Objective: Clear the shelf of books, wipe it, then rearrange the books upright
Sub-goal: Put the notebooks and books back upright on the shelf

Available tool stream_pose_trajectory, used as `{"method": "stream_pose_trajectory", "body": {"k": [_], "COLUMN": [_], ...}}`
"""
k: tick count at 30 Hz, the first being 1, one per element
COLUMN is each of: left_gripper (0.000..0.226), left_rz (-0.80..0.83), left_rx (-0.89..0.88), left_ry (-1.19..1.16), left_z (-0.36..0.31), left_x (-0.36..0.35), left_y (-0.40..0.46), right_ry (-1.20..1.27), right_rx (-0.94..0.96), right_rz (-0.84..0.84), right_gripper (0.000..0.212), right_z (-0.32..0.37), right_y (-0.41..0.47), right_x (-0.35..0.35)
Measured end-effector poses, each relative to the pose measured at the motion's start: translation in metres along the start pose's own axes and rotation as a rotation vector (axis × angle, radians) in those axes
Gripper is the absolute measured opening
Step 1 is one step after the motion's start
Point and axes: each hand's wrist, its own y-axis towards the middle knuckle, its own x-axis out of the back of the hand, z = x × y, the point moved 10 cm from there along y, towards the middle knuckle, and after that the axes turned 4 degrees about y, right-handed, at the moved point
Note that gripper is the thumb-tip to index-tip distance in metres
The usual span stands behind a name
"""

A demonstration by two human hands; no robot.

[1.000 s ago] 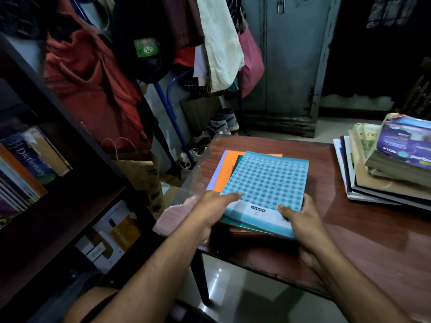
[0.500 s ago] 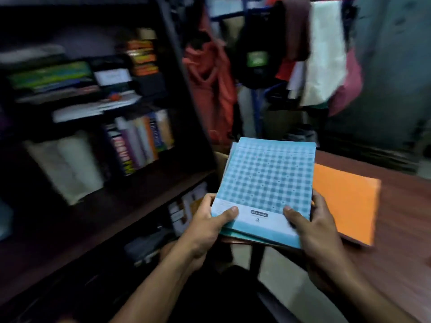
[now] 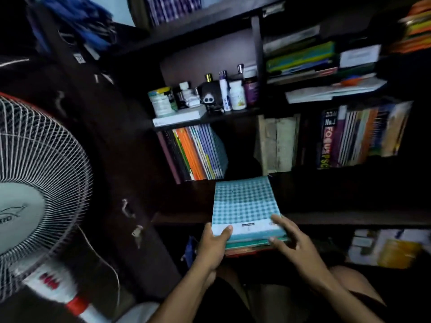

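I hold a flat stack of notebooks, topped by a teal checked cover, level in front of the dark shelf board. My left hand grips the stack's near left corner, thumb on top. My right hand holds the near right corner, fingers spread over the cover and edge. Behind the stack, upright notebooks lean in the left part of the shelf. Pale books and colourful books stand upright on the right. Between them is a dark gap.
A white pedestal fan stands close on the left. Bottles and jars fill the shelf above. Flat piles of books and papers lie in the upper right compartment. Boxes sit below the shelf at right.
I have turned from the wooden table to face the shelf, carrying the stack with both hands. The orange notebook stayed behind on the table. The stack now hovers at the shelf's front.
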Motion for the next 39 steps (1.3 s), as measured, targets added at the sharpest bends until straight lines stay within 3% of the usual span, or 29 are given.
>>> {"method": "stream_pose_trajectory", "body": {"k": [3, 6, 10, 16, 20, 24, 29, 32, 36, 39], "left_gripper": [0.046, 0.034, 0.015, 0.021, 0.020, 0.011, 0.014, 0.024, 0.059, 0.049], "left_rz": [-0.111, -0.160, 0.017, 0.126, 0.129, 0.001, -0.094, -0.222, -0.314, -0.368], "left_rx": [-0.067, -0.102, -0.039, 0.141, 0.154, 0.067, 0.105, 0.004, -0.093, -0.101], "left_ry": [0.102, 0.161, -0.041, -0.261, -0.199, -0.049, -0.363, -0.450, -0.362, -0.129], "left_z": [-0.007, -0.024, -0.038, -0.037, -0.035, -0.034, -0.023, -0.024, -0.033, -0.037], "left_x": [-0.002, -0.019, -0.050, -0.074, -0.063, -0.032, 0.004, 0.036, 0.058, 0.066], "left_y": [-0.007, -0.017, -0.018, -0.018, -0.012, 0.004, 0.008, 0.010, 0.019, 0.026], "right_ry": [-0.106, -0.162, -0.135, -0.268, -0.527, -0.692, -1.069, -1.152, -1.153, -1.171], "right_rx": [0.084, 0.136, 0.159, 0.106, 0.148, 0.129, 0.251, 0.398, 0.546, 0.502], "right_rz": [0.023, -0.156, -0.395, -0.474, -0.399, -0.321, -0.377, -0.378, -0.164, -0.064], "right_gripper": [0.067, 0.057, 0.046, 0.047, 0.037, 0.039, 0.041, 0.042, 0.067, 0.082], "right_z": [-0.003, 0.000, 0.011, 0.007, 0.011, 0.005, 0.024, 0.035, 0.029, 0.020], "right_y": [-0.006, -0.001, -0.006, 0.001, 0.006, 0.011, 0.004, -0.001, 0.000, 0.007], "right_x": [0.002, 0.028, 0.061, 0.086, 0.088, 0.082, 0.072, 0.061, 0.038, 0.034]}}
